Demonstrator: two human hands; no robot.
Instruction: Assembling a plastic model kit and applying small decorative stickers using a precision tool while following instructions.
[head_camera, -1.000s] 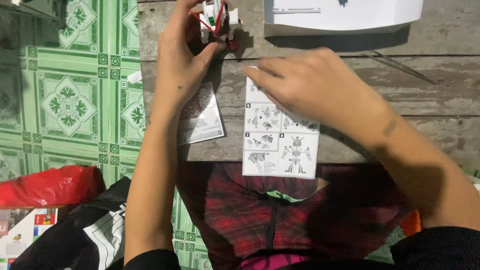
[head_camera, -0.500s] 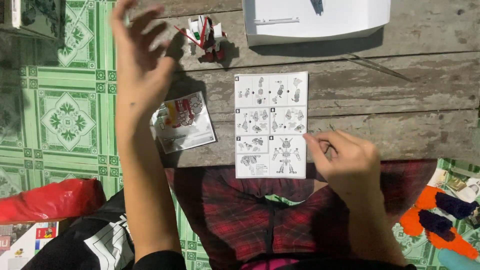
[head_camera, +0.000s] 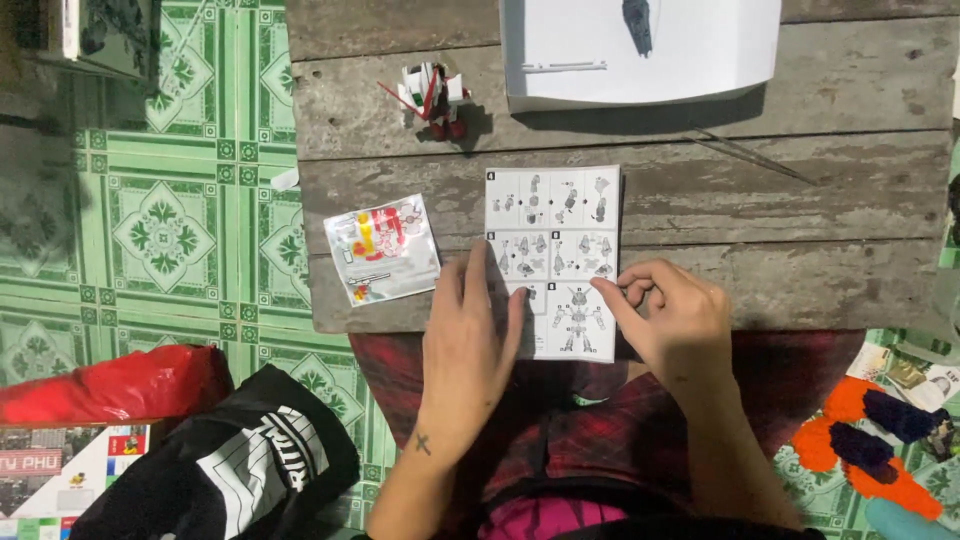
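Left hand (head_camera: 470, 345) dropped from raised onto instruction sheet (head_camera: 555, 225), right hand (head_camera: 665, 320) beside

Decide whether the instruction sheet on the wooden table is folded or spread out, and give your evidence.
Spread out. The instruction sheet lies flat on the wooden table, its picture panels showing, with the left hand pressing its lower left and the right hand at its lower right edge.

A weathered grey wooden table (head_camera: 850, 200) of rough, cracked planks filled the upper middle of the view. Beneath it lay a floor (head_camera: 160, 230) of green tiles with white flower patterns. The light was dim and cool, casting soft shadows on the planks, and the far left corner sat darker.
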